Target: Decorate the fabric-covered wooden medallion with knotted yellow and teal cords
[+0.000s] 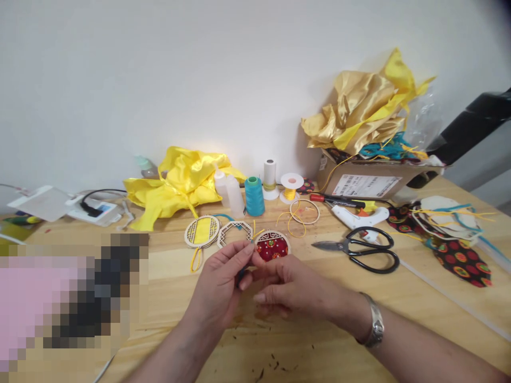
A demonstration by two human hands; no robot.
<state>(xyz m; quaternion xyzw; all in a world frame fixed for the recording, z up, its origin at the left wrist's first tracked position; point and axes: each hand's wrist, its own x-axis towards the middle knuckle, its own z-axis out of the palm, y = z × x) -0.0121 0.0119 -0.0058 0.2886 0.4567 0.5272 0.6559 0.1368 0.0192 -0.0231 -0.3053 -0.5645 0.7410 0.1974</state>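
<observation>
My left hand (227, 274) is closed in a pinch, thumb against fingers, with a small dark blue bit (240, 276) showing by its palm; I cannot make out what it is. Against those fingertips, my right hand (287, 287) has its fingers curled, and anything in them is hidden. Just beyond the hands lie a round wooden frame with red patterned cloth (272, 249), partly covered by my fingers, and an octagonal wooden lattice frame (235, 230). Left of these lies an oval wooden frame with yellow cloth (202, 231) and a yellow cord loop.
Black-handled scissors (361, 249) and a white glue gun (361, 219) lie to the right. Behind stand a teal thread cone (254, 197), white bottles (233, 197) and a yellow thread spool (291, 187). Yellow satin (175, 183) is left; a cardboard box (355, 178) stands back right.
</observation>
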